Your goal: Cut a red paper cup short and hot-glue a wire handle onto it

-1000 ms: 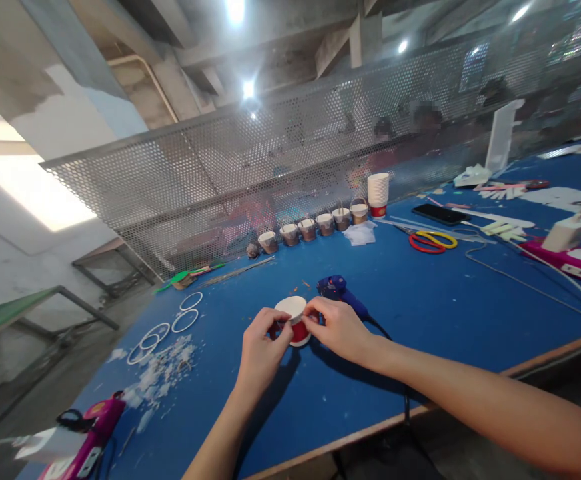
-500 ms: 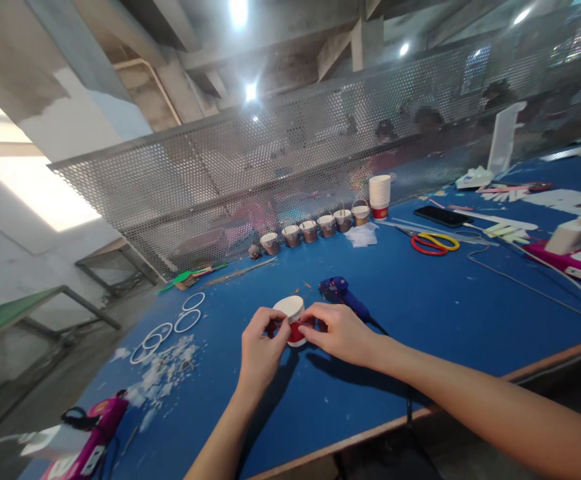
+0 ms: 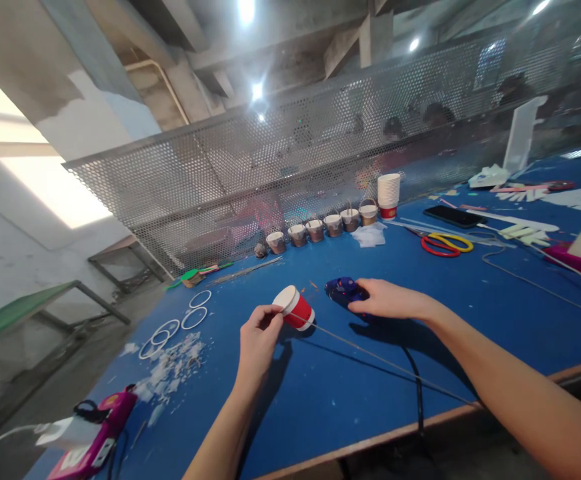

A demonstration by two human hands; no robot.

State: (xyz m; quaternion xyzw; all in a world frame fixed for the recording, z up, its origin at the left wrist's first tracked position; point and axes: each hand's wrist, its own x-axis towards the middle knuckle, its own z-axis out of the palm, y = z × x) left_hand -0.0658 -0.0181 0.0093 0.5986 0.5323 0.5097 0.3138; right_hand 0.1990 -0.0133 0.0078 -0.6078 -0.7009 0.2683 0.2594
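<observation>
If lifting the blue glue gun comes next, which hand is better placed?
Probably the right hand: it is right at the blue glue gun, while the left hand is farther off, holding the tilted red-and-white cup.

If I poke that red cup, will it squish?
The red cup looks like thin paper, so it's probably light and squishable. Its round side might roll. The left hand holds it tilted, so it could tip if released.

The concrete ceiling is lit by lamps, and a pale wall is brightened by, perhaps, a window.
</observation>
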